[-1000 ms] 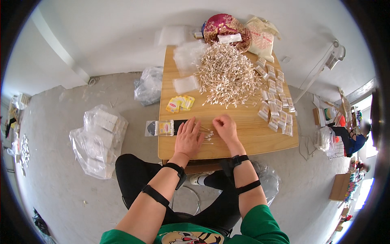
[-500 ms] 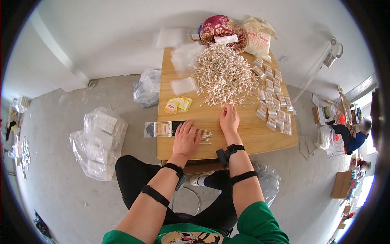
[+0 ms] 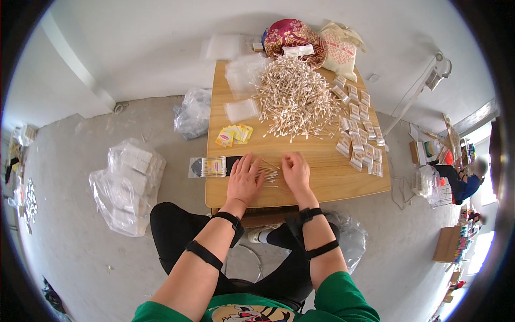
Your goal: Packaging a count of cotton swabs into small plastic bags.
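Note:
My left hand (image 3: pixel 244 180) lies flat with fingers stretched over a small row of loose cotton swabs (image 3: pixel 269 175) near the table's front edge. Its palm and fingers hide part of that row. My right hand (image 3: pixel 296 173) is just right of the row, fingers curled in. A single slanted swab reaches from the row to its fingertips and seems pinched there. Left of my left hand, a clear bag (image 3: pixel 215 167) of swabs with a yellow-and-white card lies on a dark strip (image 3: pixel 232 164). Beyond my hands rises a large heap of cotton swabs (image 3: pixel 298 99).
Yellow cards (image 3: pixel 234 134) and clear bags (image 3: pixel 241 110) lie at the table's left. Filled swab packets (image 3: pixel 358 140) spread along the right. A patterned red cloth (image 3: pixel 295 37) and a cream sack (image 3: pixel 340 51) stand behind the heap. A bulging plastic bag (image 3: pixel 129 188) rests on the floor.
My right hand has come back from the heap's near edge toward the small row of swabs. A slanted swab now shows by its fingertips. My left hand has stayed nearly in place.

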`<state>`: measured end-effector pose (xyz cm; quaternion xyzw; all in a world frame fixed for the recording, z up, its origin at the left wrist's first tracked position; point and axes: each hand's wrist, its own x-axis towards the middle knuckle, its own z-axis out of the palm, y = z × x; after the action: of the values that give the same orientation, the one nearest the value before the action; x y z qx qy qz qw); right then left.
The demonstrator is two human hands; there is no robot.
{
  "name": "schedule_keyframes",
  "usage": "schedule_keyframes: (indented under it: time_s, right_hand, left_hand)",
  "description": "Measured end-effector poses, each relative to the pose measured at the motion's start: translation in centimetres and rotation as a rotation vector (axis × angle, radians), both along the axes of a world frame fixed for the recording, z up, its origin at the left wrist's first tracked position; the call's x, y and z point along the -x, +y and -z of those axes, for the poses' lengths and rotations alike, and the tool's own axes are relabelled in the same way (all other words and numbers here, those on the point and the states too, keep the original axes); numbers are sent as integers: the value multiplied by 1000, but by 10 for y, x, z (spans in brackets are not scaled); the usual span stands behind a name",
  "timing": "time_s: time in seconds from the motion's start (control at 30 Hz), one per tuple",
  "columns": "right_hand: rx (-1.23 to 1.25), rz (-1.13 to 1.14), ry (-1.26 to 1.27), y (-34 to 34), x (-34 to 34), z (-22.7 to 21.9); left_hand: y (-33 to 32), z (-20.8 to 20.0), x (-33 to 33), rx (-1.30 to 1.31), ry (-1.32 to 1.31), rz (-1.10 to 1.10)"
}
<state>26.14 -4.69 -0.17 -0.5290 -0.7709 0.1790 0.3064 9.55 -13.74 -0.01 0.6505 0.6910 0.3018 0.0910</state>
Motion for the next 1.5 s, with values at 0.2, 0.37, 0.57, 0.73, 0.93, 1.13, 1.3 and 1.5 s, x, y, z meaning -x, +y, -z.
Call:
schedule_keyframes:
  time_s: [0.2, 0.37, 0.57, 0.73, 0.93, 1.13, 1.3, 1.5]
  right_hand:
    - [-40, 270, -173, 47, 12, -2]
    - [105, 292, -254, 53, 11, -9]
    - [40, 284, -202, 19, -2, 0]
    - [-62, 90, -109, -2, -7, -4]
    - [95, -187, -123, -7, 2, -11]
    - [-139, -106, -6, -33, -11, -1]
    - [-147, -196, -290, -68, 1, -12]
    - [-137, -180, -410, -61, 10, -1]
  left_hand:
    - [-1, -2, -3, 47, 125, 3]
    - [0, 0, -3, 97, 91, 8]
    - [-2, -2, -1, 48, 115, 3]
    - [0, -1, -3, 60, 51, -11]
    - [0, 3, 1, 55, -47, -4]
    - [2, 9, -4, 48, 115, 16]
    - [1, 11, -1, 32, 212, 58]
    - [2, 16, 0, 9, 181, 99]
